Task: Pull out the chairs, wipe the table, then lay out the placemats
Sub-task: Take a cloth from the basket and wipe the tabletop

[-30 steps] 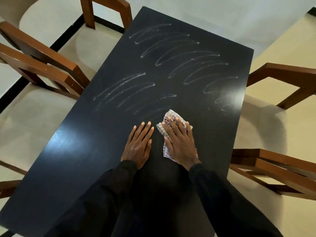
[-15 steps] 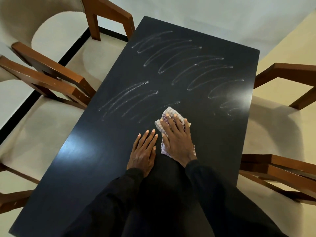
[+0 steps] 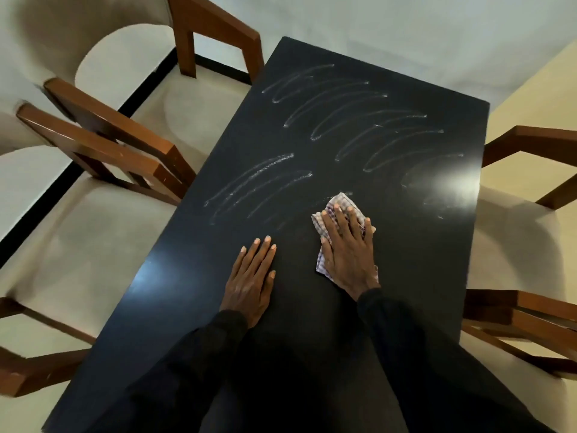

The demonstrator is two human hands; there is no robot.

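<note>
A black rectangular table (image 3: 390, 276) carries pale curved wipe streaks (image 3: 359, 120) over its far half. My right hand (image 3: 346, 251) lies flat with spread fingers on a checked cloth (image 3: 342, 201) and presses it onto the table near the middle. My left hand (image 3: 253, 279) rests flat on the bare tabletop just to the left of it, palm down, fingers straight. Both sleeves are black.
Wooden armchairs with cream seats stand around the table: two on the left (image 3: 125, 157) (image 3: 40, 370), two on the right (image 3: 530, 145) (image 3: 524, 326). A bright light reflection (image 3: 449, 185) sits near the table's right edge. Pale floor lies beyond the far end.
My right hand has slid the cloth forward and to the right, away from my left hand. The left hand stays flat in place. The view has shifted a little.
</note>
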